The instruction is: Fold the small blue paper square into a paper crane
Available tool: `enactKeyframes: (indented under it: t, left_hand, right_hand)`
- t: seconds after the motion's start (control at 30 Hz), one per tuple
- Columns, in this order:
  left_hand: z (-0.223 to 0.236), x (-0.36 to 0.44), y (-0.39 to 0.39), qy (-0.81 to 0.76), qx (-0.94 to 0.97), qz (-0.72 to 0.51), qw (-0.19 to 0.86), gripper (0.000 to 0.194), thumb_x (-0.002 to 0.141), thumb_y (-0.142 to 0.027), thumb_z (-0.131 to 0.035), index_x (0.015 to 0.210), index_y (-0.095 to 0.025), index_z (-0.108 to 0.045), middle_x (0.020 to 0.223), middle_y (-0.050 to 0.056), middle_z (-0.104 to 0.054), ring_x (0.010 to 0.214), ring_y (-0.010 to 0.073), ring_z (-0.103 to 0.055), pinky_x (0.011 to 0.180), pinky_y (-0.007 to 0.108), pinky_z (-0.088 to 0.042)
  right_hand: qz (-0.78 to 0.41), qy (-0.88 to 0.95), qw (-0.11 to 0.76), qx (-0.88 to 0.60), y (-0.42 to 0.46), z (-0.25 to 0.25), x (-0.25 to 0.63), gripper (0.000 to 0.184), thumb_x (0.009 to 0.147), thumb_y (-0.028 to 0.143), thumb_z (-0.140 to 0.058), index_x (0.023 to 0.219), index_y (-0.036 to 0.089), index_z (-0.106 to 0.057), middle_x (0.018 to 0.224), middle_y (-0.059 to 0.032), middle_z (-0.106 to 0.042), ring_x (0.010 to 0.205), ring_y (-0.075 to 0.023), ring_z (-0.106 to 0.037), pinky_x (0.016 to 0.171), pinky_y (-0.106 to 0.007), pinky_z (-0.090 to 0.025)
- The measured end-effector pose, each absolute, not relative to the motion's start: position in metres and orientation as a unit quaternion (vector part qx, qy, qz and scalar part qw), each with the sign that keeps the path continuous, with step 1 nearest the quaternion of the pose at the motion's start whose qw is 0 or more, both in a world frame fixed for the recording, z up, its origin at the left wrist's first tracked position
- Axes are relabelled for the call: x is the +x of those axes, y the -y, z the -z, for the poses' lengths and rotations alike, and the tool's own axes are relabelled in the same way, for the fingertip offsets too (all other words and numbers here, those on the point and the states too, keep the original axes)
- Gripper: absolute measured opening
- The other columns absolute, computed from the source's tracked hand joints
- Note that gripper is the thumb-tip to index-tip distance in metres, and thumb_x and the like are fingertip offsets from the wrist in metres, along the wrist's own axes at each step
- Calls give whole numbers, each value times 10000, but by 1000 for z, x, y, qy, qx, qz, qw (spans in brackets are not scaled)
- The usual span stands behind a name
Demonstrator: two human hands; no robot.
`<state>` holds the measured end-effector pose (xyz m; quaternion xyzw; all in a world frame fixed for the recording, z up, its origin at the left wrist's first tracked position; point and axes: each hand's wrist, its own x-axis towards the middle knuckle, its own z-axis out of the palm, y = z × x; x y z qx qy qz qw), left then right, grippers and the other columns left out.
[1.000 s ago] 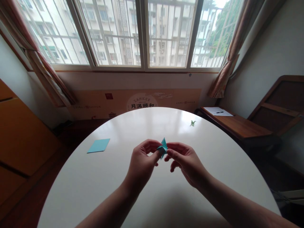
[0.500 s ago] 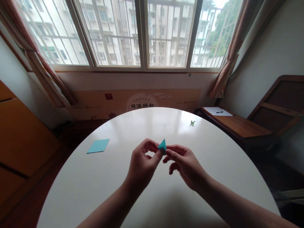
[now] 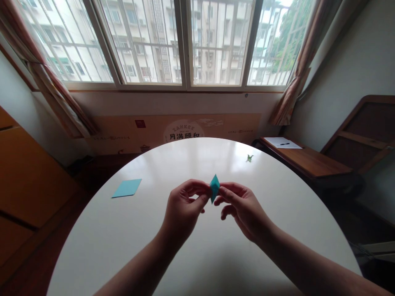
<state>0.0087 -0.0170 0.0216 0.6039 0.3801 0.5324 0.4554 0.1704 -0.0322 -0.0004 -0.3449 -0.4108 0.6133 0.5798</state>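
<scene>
Between my hands, above the middle of the white table (image 3: 129, 242), is a small piece of folded teal origami paper (image 3: 215, 188), diamond-shaped with points at top and bottom. My left hand (image 3: 185, 209) pinches its left side between thumb and forefinger. On its right side, the thumb and forefinger of my right hand (image 3: 242, 205) are closed, with the other fingers curled loosely below. A flat teal sheet of paper (image 3: 126, 188) lies on the table to the left. Farther back on the right sits a small green folded paper figure (image 3: 249, 158).
A wooden side table (image 3: 321, 162) beyond the right edge carries a white paper sheet (image 3: 282, 142) with a pen on it. Behind it leans a dark framed panel (image 3: 364, 127). A barred window and tied curtains are ahead; an orange cabinet (image 3: 27, 176) stands left.
The folded paper now shows its whole diamond shape, where my left thumb covered its lower part before. My left thumb has drawn back to its left edge. The view has shifted slightly.
</scene>
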Motion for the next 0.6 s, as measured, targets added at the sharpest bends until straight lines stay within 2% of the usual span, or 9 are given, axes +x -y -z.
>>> enactKeyframes:
  t: [0.13, 0.3, 0.47, 0.6]
  left_hand:
    - [-20, 9, 16, -372, 580, -546, 476, 210, 690, -187, -842, 767, -167, -648, 743, 12, -711, 654, 158, -654, 427, 178, -485]
    - [-19, 9, 13, -386, 555, -535, 506, 242, 685, -221, -861, 757, -162, -638, 701, -2, -686, 615, 128, -614, 431, 164, -467]
    - [-21, 10, 14, -406, 515, -531, 536, 275, 672, -263, -872, 729, -154, -626, 656, -20, -636, 597, 109, -580, 435, 154, -435]
    - [-21, 10, 15, -416, 521, -520, 534, 270, 677, -272, -863, 761, -155, -635, 697, -15, -644, 611, 112, -584, 443, 160, -429]
  right_hand:
    - [-607, 420, 578, -349, 32, 0, 171, 305, 762, 423, -838, 940, 182, -787, 830, -70, -718, 736, -168, -656, 466, -185, -517]
    - [-587, 443, 582, -348, 30, 6, 172, 324, 773, 426, -829, 984, 189, -766, 822, -56, -716, 713, -162, -664, 467, -193, -529]
    - [-560, 505, 566, -332, 30, 14, 171, 394, 800, 365, -817, 1148, 224, -697, 882, -50, -731, 732, -163, -678, 483, -196, -540]
    - [-537, 529, 558, -346, 31, 16, 169, 467, 807, 342, -810, 1228, 224, -644, 858, -38, -716, 740, -174, -682, 482, -200, -540]
